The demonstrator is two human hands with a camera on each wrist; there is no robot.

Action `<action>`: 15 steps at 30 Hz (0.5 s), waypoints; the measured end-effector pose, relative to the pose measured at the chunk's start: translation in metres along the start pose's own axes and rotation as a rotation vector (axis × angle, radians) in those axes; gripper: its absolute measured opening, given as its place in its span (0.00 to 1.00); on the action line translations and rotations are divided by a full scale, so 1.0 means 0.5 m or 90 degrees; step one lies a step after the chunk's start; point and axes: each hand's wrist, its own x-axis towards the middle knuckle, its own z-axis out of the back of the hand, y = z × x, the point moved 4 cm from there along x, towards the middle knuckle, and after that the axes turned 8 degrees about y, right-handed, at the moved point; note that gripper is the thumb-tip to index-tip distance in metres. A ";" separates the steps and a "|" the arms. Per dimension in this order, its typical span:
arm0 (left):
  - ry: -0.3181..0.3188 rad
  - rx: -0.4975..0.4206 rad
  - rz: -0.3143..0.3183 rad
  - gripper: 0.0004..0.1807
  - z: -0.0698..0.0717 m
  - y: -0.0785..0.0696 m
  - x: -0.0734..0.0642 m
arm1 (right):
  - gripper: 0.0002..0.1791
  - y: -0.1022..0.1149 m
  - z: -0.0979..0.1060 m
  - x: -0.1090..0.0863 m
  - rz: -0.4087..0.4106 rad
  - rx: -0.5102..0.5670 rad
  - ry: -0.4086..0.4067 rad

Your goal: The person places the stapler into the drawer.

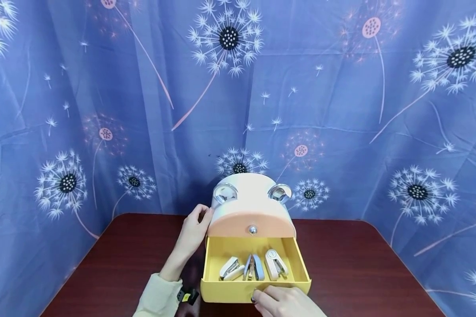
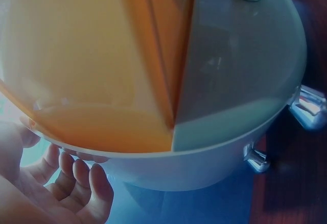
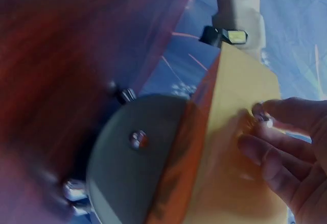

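A small white storage box with a pale peach front stands on the table. Its yellow drawer is pulled out towards me. Inside lie three mini staplers: a white stapler on the left, a blue stapler in the middle and a whitish stapler on the right. At the drawer's front, my right hand pinches a shiny round knob between thumb and fingers. My left hand rests against the box's left side, fingers loosely bent along its wall.
A second silver knob sits on the peach front above the drawer. Two round chrome pieces stick up from the box top. Dark red tabletop extends to both sides; a blue dandelion-print curtain hangs behind.
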 end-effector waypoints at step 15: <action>0.002 -0.006 -0.004 0.13 -0.003 0.005 0.000 | 0.06 -0.002 -0.019 0.001 -0.067 -0.005 -0.041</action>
